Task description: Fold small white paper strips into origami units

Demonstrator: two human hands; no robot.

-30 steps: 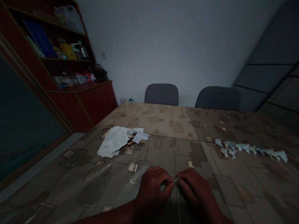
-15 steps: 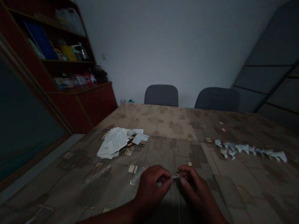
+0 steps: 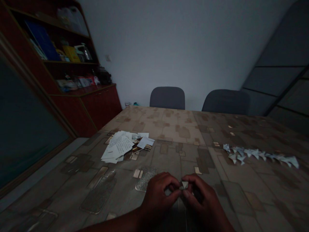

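Viewed from my remote post, the left hand [image 3: 159, 190] and right hand [image 3: 204, 193], each grip pinched on a small, pale, folded piece of paper [image 3: 184, 184], meet over the brown, rectangle-patterned surface [image 3: 169, 125], between loose white printed sheets [image 3: 118, 146] at left and a row of pointed whitish folded-paper shapes [image 3: 255, 153] at right.

The small folded paper piece [image 3: 184, 185] (pale, one triangular face exposed) is retained between the fingertips of the left hand [image 3: 160, 191] and right hand [image 3: 202, 195], which partly cover it.
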